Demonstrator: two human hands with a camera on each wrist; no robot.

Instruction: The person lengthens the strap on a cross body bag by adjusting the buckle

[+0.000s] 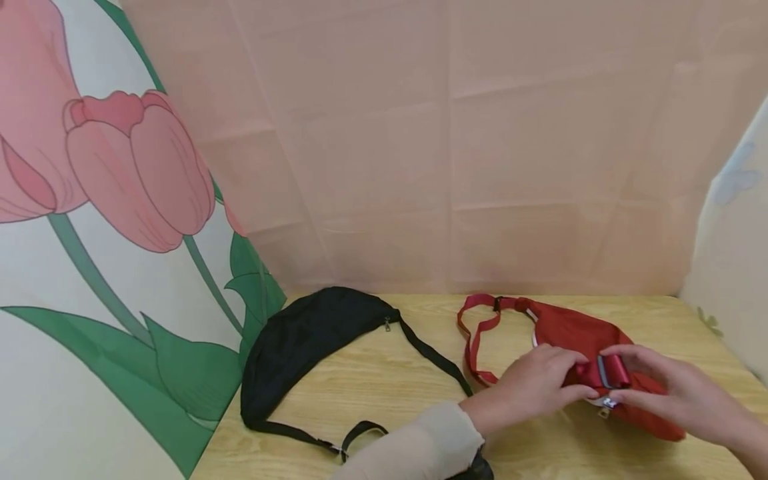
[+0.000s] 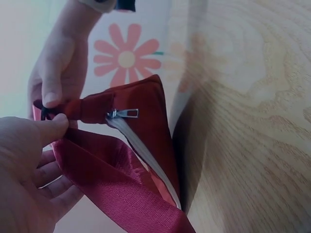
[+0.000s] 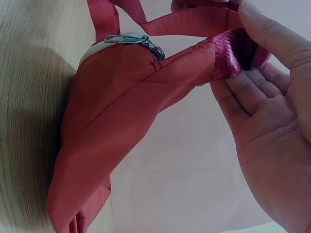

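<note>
A red waist bag (image 1: 573, 330) lies at the right of the table, its zipped side toward the person. My left hand (image 1: 531, 387) pinches the bag's red strap (image 2: 121, 189) between thumb and fingers. From the other side, my right hand (image 1: 675, 390) holds the short strap end (image 3: 228, 53) with thumb and fingers, close by the dark buckle (image 1: 603, 371). Both hands hold this part above the bag's near end. A metal zipper pull (image 2: 127, 113) hangs at the end of the pale zip, just below the fingers. Behind the left hand, the rest of the strap loops over the table.
A black waist bag (image 1: 318, 340) lies at the left, its strap (image 1: 435, 357) curving toward the left forearm. Another black item (image 1: 477, 470) is partly hidden under the sleeve. A pink cloth (image 1: 450, 167) hangs behind the wooden table (image 1: 360, 387), and a tulip-print panel (image 1: 120, 267) stands left.
</note>
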